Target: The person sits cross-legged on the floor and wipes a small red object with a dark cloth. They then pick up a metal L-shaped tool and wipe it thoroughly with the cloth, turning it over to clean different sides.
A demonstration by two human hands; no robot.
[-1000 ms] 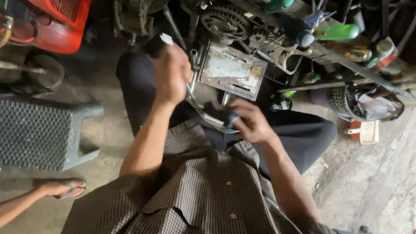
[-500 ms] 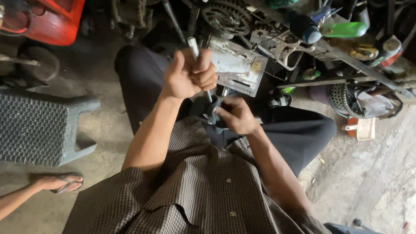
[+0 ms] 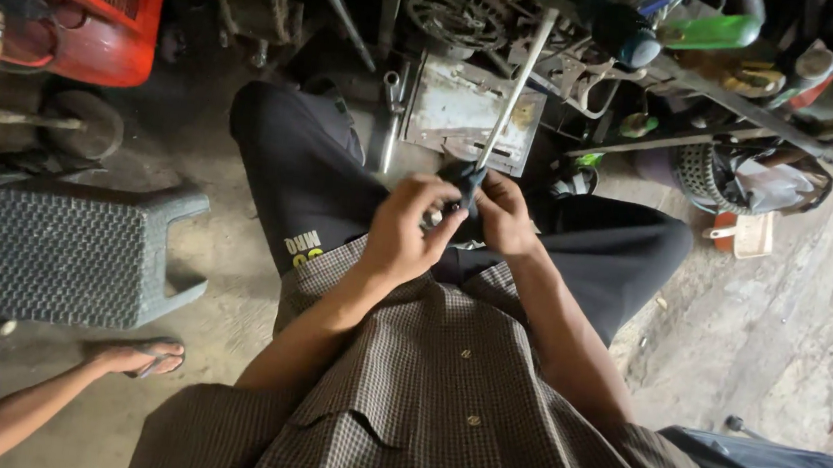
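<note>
Head view: both hands, left (image 3: 407, 228) and right (image 3: 504, 212), grip screwdriver (image 3: 491, 130) handle over lap; long shaft could slip toward metal plate (image 3: 472, 118).

Dim workshop light overall, soft and daylight-like, and I see it strongest on the concrete floor (image 3: 790, 327) at right. The floor at lower left is moderately lit too. The top of the frame falls into deep shadow: the pile of machine parts (image 3: 456, 12) shows little detail. My black trousers (image 3: 311, 175) read as a near-solid dark mass. No hard shadows, no strong glare; only a faint sheen on the screwdriver shaft (image 3: 514, 92) and the green bottle (image 3: 710, 31). Left hand (image 3: 406, 233) and right hand (image 3: 503, 217) are evenly lit, slightly soft. Wide-angle stretch at the edges; the grey stool (image 3: 83, 255) looks skewed. The checked shirt (image 3: 442, 407) is reasonably sharp.
</note>
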